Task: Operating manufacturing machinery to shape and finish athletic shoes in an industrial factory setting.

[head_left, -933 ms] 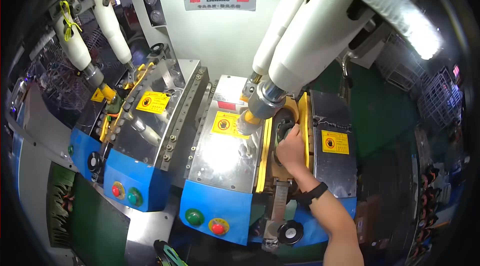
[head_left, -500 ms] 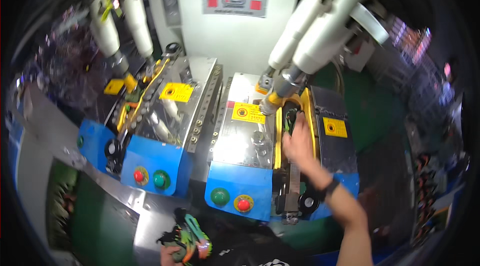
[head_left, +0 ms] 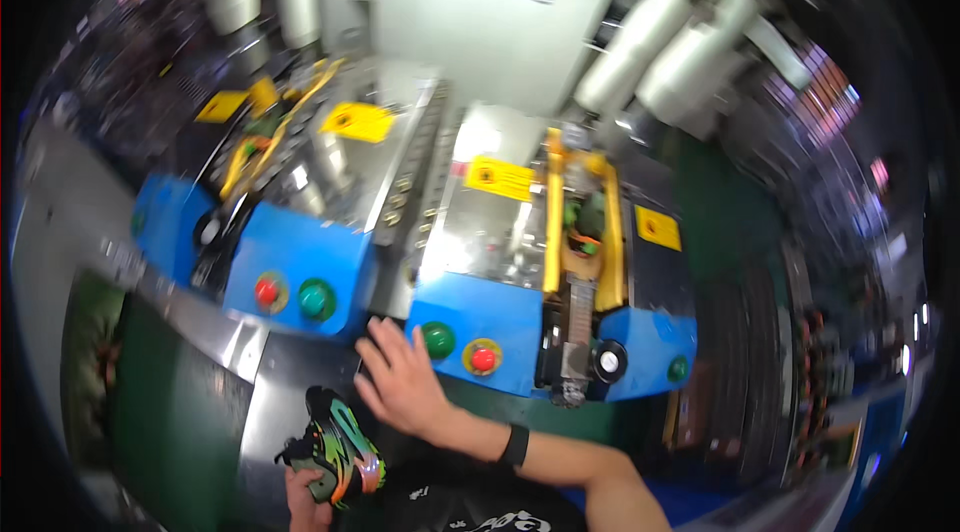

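A multicoloured sports shoe [head_left: 345, 447] in black, green and orange is in my left hand [head_left: 305, 497], with the fingers closed around one end. My right hand [head_left: 405, 382] is open and holds nothing. Its spread fingertips hover by the green push button [head_left: 437, 340] on the blue front panel; whether they touch it I cannot tell. Another dark shoe [head_left: 585, 222] with green and orange bits sits between the yellow side pads [head_left: 553, 222] of the right-hand station. A dark band circles my right wrist.
A red button [head_left: 483, 360] sits beside the green one. To the left is a second station with its own blue panel [head_left: 295, 262]. White cylinders [head_left: 640, 42] rise above the right station. A metal surface [head_left: 300, 372] lies below the panels.
My right hand has left the shoe in the right station and come left and nearer, to the green button. The right station's cylinders now stand away from that shoe. The view has shifted.
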### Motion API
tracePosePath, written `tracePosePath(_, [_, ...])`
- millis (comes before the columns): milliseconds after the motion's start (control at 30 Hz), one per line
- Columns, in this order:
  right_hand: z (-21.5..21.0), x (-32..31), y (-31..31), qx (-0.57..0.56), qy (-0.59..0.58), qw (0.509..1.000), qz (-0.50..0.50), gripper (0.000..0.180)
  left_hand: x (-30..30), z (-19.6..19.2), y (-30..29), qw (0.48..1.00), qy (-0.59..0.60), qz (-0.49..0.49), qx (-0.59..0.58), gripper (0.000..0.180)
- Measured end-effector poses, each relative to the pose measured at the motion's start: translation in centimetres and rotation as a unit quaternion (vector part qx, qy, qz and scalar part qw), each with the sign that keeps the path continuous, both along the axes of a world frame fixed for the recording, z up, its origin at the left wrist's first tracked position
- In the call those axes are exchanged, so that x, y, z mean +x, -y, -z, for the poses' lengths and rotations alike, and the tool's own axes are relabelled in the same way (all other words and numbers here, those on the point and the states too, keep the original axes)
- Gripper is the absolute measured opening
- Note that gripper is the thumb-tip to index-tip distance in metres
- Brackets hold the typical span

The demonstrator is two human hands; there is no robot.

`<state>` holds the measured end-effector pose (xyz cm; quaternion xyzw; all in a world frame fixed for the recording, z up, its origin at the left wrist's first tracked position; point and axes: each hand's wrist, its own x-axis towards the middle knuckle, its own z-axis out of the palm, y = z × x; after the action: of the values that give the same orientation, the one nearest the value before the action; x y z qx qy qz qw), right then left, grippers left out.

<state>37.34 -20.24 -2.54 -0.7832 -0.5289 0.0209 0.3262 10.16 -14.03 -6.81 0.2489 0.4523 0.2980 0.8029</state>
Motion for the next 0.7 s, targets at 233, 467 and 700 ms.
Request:
tracePosePath(233, [7.1, -10.5, 2.0, -0.077, -0.391, 0.891, -0.218, 0.044, -8.0, -1.5, 6.3, 0.941, -0.192, -0.277, -0.004, 0.048])
tracePosePath(467, [6.8, -13.8, -0.9, -0.197, -0.512, 0.769, -0.328, 0.045, -11.9, 9.2, 2.4, 0.85, -0.466, -0.142, 0.203, 0.077])
tracePosePath(700, [8.8, -22.8, -4.0, -0.327, -0.489, 0.769, -0.249, 0.094, -18.6, 5.5, 5.5, 0.721, -0.565, -0.208, 0.342, 0.081])
